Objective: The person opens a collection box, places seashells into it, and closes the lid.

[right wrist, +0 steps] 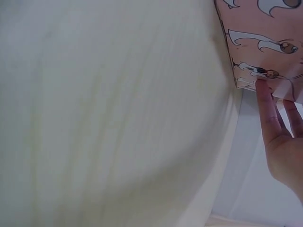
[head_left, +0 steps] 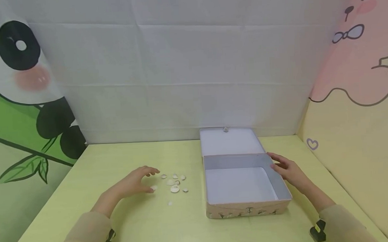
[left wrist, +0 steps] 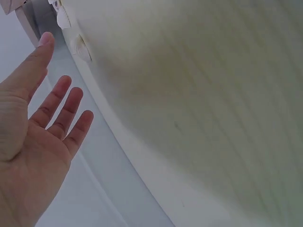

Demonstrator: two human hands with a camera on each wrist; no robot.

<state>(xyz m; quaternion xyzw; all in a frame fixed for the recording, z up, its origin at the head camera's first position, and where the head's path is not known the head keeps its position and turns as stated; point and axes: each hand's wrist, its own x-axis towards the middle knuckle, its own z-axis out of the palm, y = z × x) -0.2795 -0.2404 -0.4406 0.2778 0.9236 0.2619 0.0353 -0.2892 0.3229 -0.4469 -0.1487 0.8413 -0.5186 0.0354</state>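
Several small white shells (head_left: 175, 189) lie scattered on the table left of the box. My left hand (head_left: 136, 182) hovers at the left side of this group, fingers spread and thumb apart, with one shell right at the thumb tip. In the left wrist view the palm of that left hand (left wrist: 42, 127) shows bare, and two shells (left wrist: 81, 48) lie beyond the thumb. My right hand (head_left: 290, 172) touches the right side of a pink patterned box (head_left: 228, 210), fingertips near its back right corner. The right wrist view shows those fingers (right wrist: 267, 111) extended against the outer wall.
The box's lid (head_left: 230, 141) is swung back toward the white backdrop (head_left: 178, 64), and its pale interior shows bare. A pale yellow cloth covers the table (head_left: 146, 231). Side panels with a panda drawing (head_left: 18, 45) and a pink animal (head_left: 357, 67) flank it.
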